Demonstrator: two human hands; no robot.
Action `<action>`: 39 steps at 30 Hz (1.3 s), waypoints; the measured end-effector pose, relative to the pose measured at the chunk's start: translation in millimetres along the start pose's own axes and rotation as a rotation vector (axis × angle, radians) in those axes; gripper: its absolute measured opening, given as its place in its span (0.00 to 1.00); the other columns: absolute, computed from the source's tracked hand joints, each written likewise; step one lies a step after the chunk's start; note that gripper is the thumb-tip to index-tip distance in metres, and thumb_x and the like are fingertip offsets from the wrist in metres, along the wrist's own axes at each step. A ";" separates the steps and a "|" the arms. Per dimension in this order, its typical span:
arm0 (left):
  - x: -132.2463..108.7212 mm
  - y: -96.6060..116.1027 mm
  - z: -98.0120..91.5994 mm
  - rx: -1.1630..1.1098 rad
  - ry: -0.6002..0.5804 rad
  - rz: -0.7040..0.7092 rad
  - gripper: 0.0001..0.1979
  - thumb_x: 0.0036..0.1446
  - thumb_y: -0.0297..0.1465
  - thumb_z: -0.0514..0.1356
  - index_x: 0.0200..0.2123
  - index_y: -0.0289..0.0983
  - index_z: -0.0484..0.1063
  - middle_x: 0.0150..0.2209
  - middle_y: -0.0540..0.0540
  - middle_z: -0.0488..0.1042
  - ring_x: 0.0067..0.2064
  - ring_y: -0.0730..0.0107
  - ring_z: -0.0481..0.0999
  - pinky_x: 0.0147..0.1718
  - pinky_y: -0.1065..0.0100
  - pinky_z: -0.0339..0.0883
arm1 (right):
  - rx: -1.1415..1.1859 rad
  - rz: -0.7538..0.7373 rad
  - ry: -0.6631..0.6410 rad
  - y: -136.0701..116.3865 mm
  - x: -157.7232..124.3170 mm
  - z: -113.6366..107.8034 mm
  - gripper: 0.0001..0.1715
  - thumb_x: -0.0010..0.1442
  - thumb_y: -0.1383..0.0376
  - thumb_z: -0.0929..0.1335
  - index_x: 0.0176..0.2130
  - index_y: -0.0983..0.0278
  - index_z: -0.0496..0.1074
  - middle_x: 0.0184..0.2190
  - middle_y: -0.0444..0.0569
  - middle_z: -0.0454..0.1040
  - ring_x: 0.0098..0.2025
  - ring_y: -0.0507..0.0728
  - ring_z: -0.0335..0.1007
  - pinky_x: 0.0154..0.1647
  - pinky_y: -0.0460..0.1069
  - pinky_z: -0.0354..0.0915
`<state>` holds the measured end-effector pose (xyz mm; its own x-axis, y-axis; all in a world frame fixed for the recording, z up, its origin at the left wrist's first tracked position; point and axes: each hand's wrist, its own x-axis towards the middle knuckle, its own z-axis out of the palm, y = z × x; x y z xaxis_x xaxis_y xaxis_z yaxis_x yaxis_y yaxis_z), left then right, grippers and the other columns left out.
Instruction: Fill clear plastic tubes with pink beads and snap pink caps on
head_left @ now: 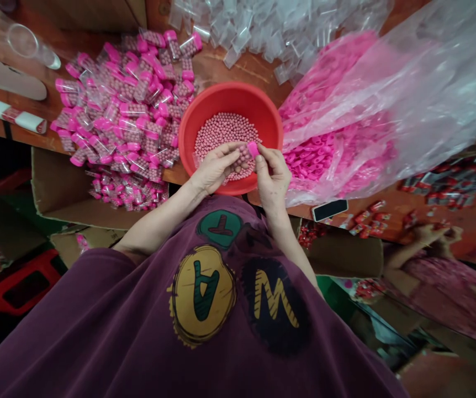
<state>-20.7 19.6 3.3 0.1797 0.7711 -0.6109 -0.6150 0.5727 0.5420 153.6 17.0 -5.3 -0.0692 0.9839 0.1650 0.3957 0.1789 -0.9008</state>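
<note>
My left hand (pixel 215 166) grips a small clear tube (pixel 244 156) filled with pink beads, over the near side of a red bowl (pixel 229 99). My right hand (pixel 271 174) pinches the pink cap (pixel 253 148) at the tube's end, so both hands are closed on the same piece. The bowl holds a heap of loose pink beads (pixel 223 130). Left of the bowl lies a big pile of filled, pink-capped tubes (pixel 122 116).
A clear plastic bag of pink caps (pixel 345 127) lies right of the bowl, with empty clear tubes (pixel 271 27) behind. A cardboard box (pixel 64 193) sits below the table's edge at left. At right, another person's hands (pixel 428 235) work among red items. A black phone (pixel 329 210) lies nearby.
</note>
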 end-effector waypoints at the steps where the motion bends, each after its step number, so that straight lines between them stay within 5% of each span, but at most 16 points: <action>1: -0.2 0.0 0.3 0.003 -0.003 0.007 0.07 0.71 0.28 0.67 0.50 0.37 0.82 0.43 0.47 0.86 0.41 0.74 0.86 0.48 0.70 0.79 | -0.008 0.001 -0.009 -2.0 0.0 -1.0 0.19 0.78 0.51 0.68 0.58 0.53 0.84 0.50 0.49 0.84 0.53 0.58 0.82 0.59 0.61 0.80; 16: -12.4 -0.3 10.2 0.043 0.057 -0.013 0.05 0.73 0.30 0.66 0.49 0.38 0.80 0.42 0.48 0.84 0.40 0.75 0.83 0.48 0.70 0.78 | -0.248 -0.057 -0.136 -20.5 4.0 -10.1 0.19 0.80 0.56 0.65 0.58 0.54 0.84 0.50 0.51 0.86 0.51 0.59 0.83 0.57 0.59 0.82; 24: -17.1 13.3 28.7 0.150 0.012 0.147 0.11 0.64 0.32 0.75 0.46 0.39 0.79 0.37 0.52 0.81 0.34 0.79 0.79 0.38 0.74 0.73 | -0.209 -0.110 -0.005 -29.2 7.0 -12.9 0.19 0.79 0.58 0.66 0.59 0.53 0.84 0.49 0.50 0.86 0.50 0.58 0.84 0.56 0.60 0.82; 39: -32.1 47.3 70.7 0.190 -0.134 0.301 0.12 0.60 0.32 0.77 0.43 0.38 0.80 0.36 0.51 0.81 0.34 0.78 0.79 0.39 0.72 0.74 | -0.066 -0.293 0.123 -50.1 32.1 -38.6 0.17 0.78 0.60 0.68 0.59 0.50 0.84 0.49 0.47 0.87 0.51 0.57 0.85 0.55 0.58 0.84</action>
<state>-1.2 41.7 89.3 0.1191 0.9352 -0.3335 -0.5043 0.3463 0.7911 166.9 39.6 60.7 -0.0795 0.8822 0.4641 0.4341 0.4497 -0.7806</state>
